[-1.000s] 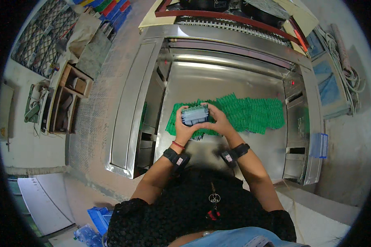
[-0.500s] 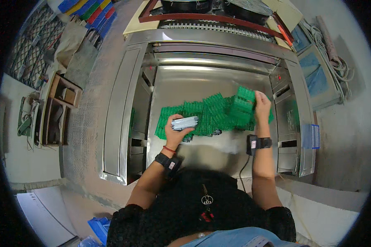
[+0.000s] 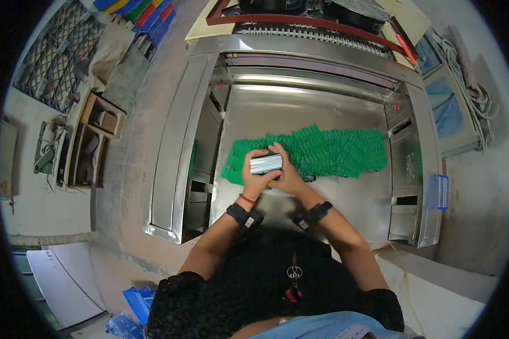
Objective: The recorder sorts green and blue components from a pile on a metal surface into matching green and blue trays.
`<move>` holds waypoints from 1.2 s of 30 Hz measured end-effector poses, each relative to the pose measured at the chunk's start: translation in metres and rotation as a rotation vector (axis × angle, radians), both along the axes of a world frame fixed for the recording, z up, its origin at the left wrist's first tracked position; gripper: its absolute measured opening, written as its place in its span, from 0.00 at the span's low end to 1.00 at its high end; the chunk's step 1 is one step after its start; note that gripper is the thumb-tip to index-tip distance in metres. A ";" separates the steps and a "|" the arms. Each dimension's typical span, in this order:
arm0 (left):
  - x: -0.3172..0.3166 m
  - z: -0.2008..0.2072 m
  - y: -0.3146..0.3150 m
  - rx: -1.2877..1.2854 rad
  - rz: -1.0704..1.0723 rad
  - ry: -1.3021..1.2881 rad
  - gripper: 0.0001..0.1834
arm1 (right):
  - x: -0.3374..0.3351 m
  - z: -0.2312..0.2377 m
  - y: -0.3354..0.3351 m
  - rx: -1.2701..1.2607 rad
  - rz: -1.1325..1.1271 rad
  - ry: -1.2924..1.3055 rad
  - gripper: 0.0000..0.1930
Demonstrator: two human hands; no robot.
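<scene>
A small stack of thin, pale-edged flat pieces (image 3: 266,164) is held upright between my two hands, low over the metal work surface. My left hand (image 3: 254,182) wraps round its left side, with the thumb along the near edge. Against its right side press the fingers of my right hand (image 3: 289,178), and the two thumbs nearly meet. Just beyond and to the right lies a long row of overlapping green panels (image 3: 345,151) that look like circuit boards. Both wrists wear black straps with small boxes. My hands hide part of the row's left end.
The steel surface (image 3: 305,104) sits in a metal frame, with a raised side panel (image 3: 182,147) at left and another at right. A white-toothed conveyor (image 3: 316,35) and black fans stand at the far end. A blue card (image 3: 443,192) hangs at the right.
My right hand has come left from the right end of the green row to the stack in my left hand. The green panel it held is no longer apart. The view has shifted slightly.
</scene>
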State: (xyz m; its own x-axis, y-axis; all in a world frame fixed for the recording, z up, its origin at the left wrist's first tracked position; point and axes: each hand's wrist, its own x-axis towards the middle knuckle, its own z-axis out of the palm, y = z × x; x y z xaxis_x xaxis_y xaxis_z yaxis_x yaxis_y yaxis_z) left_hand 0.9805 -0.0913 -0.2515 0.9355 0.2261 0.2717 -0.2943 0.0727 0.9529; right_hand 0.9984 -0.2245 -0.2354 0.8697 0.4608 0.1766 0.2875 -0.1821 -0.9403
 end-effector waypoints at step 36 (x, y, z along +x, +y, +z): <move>-0.005 0.060 0.006 -0.741 -0.459 0.739 0.18 | -0.022 0.053 -0.033 -0.043 -0.111 0.606 0.17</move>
